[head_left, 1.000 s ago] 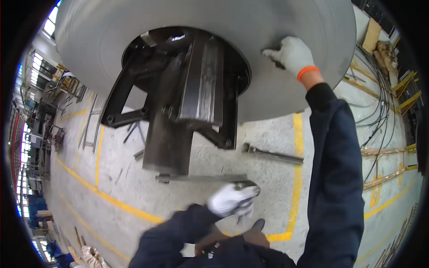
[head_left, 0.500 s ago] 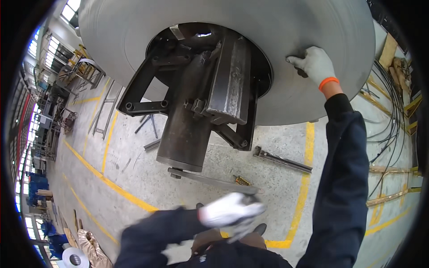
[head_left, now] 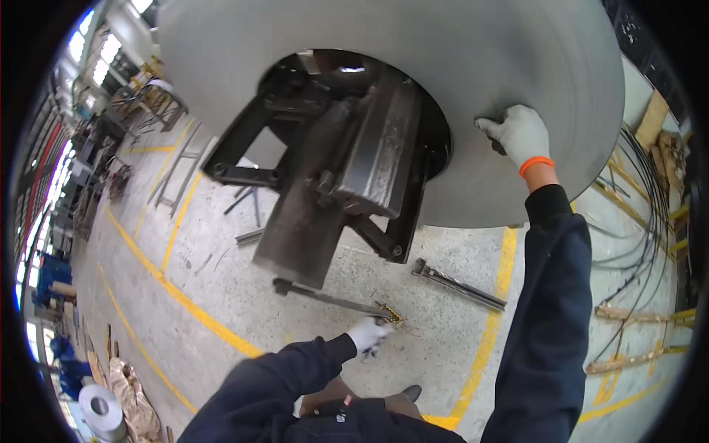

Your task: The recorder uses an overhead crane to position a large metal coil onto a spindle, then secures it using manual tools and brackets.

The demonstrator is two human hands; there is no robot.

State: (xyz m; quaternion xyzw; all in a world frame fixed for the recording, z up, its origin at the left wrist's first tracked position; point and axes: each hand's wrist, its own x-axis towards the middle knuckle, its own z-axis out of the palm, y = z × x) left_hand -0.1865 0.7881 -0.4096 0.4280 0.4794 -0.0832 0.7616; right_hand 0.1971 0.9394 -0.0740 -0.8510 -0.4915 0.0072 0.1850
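Note:
My right hand, in a pale glove with an orange cuff, rests against the grey face of a large steel coil, thumb stretched out to the left. Its other fingers are partly hidden. My left hand, white-gloved and slightly blurred, is closed at the free end of a flat crank handle. That bar runs from the lower end of a dark steel mandrel shaft. Around the shaft, inside the coil's bore, are linkage arms and a heavy steel jaw.
On the concrete floor lie a steel channel piece and a small yellow-and-black object by my left hand. Black cables and wooden beams are at right. Lower left, a small coil stands beside brown wrapping.
My left hand has moved slightly left and up with the end of the crank handle, which now slants differently. My right hand stays on the coil face. The view has shifted a little.

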